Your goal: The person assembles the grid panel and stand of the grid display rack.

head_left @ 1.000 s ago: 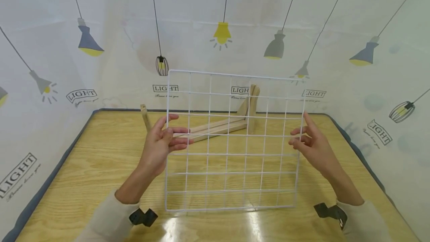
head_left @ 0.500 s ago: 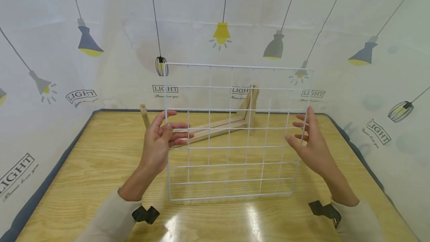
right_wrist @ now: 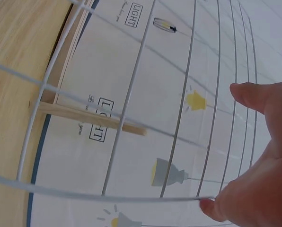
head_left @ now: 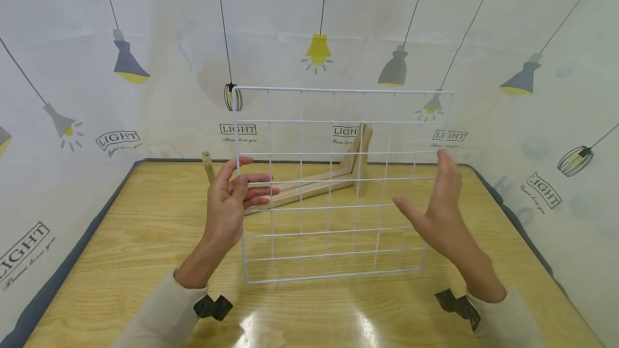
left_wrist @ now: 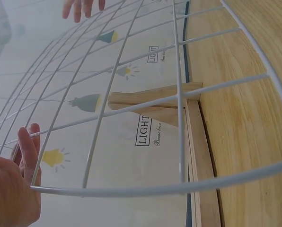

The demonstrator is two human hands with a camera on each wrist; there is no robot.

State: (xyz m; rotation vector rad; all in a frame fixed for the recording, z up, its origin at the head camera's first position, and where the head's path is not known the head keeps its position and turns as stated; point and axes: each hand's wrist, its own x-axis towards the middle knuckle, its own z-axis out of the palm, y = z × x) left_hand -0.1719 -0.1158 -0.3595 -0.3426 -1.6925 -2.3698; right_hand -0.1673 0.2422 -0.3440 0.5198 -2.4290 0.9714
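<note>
A white wire grid panel stands upright above the table, its top leaning slightly. My left hand holds the panel's left edge, with its fingers reaching behind the wires and the thumb in front. At the opposite edge my right hand has its thumb spread away from extended fingers. Its fingertips are at or beside the right edge wire; contact there is unclear. In the right wrist view the right hand spans the panel's edge without curling round it. Behind the grid lies a wooden stand with upright pieces.
The wood-grain table runs back to a wall sheet printed with hanging lamps. A short wooden post rises behind the left hand. Dark wrist mounts sit at both sleeves.
The grid panel has risen a little, its top edge moving up and its bottom edge too. The right hand has loosened and spread its thumb inward; the left keeps its hold.
</note>
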